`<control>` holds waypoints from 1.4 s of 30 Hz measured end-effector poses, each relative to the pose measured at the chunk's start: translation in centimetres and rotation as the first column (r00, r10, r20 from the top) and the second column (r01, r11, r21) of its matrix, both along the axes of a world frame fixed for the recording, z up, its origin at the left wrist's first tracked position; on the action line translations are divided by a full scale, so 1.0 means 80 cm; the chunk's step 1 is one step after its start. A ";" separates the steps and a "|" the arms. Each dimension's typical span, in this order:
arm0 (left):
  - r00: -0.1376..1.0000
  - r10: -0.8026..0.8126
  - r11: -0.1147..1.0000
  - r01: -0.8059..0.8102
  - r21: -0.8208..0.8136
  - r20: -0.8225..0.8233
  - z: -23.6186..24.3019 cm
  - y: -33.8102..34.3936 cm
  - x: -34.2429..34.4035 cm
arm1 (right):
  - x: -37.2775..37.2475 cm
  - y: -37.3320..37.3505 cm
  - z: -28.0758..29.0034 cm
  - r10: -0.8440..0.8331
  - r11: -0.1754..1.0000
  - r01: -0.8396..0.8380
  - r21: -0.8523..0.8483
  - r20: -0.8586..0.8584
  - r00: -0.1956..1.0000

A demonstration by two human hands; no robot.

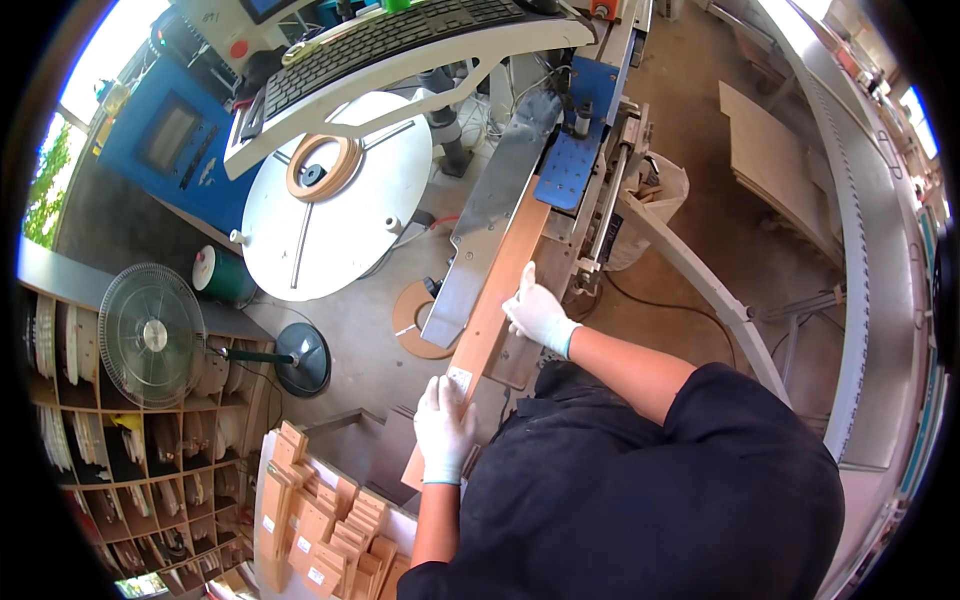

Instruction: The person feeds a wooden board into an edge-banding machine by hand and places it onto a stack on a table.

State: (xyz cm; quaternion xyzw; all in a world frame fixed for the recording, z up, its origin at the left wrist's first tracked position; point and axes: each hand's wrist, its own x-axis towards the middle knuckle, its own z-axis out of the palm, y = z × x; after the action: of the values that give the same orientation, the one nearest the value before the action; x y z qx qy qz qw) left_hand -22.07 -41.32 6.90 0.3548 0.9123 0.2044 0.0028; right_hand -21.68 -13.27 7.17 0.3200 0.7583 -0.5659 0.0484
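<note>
A long, narrow wooden board (490,315) lies slanting across the middle, its far end reaching the blue perforated plate (576,150) of a machine. A white label (459,380) is stuck on its near part. My left hand (445,428), in a white glove, is on the near end of the board, just below the label, with its fingers and thumb around the board's width. Farther up, my right hand (540,316), also gloved, rests at the board's right edge. Its index finger is stretched forward and the others are apart; some fingertips touch the wood.
Beside the board runs a metal guide plate (480,265). At the left are a white disc with a tape roll (325,168), a keyboard (390,45) on a shelf and a standing fan (152,335). Stacked wooden pieces (325,525) lie at lower left. A slanted metal leg (700,275) stands right.
</note>
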 end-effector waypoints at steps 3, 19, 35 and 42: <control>0.993 -0.086 0.989 0.075 -0.131 -0.078 0.009 0.037 -0.001 | -0.014 0.038 0.004 -0.005 1.000 0.004 0.030 0.023 1.000; 0.995 -0.098 0.927 0.089 -0.364 -0.007 0.011 0.111 -0.028 | 0.025 0.019 0.009 0.504 0.848 -0.511 0.142 0.082 0.860; 0.979 -0.170 0.970 0.145 -0.196 -0.115 -0.005 0.280 -0.094 | -0.018 0.118 -0.006 0.089 0.955 -0.136 -0.262 -0.184 0.979; 0.982 -0.175 0.946 0.147 -0.290 -0.072 0.003 0.203 -0.068 | -0.007 0.117 -0.012 0.154 0.958 -0.194 -0.210 -0.193 0.969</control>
State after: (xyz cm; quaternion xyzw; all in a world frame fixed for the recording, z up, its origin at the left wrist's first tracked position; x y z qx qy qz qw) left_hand -27.54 -25.10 7.15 0.4334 0.8993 0.0532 0.0262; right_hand -22.23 -3.89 6.18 0.1931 0.7153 -0.6682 0.0676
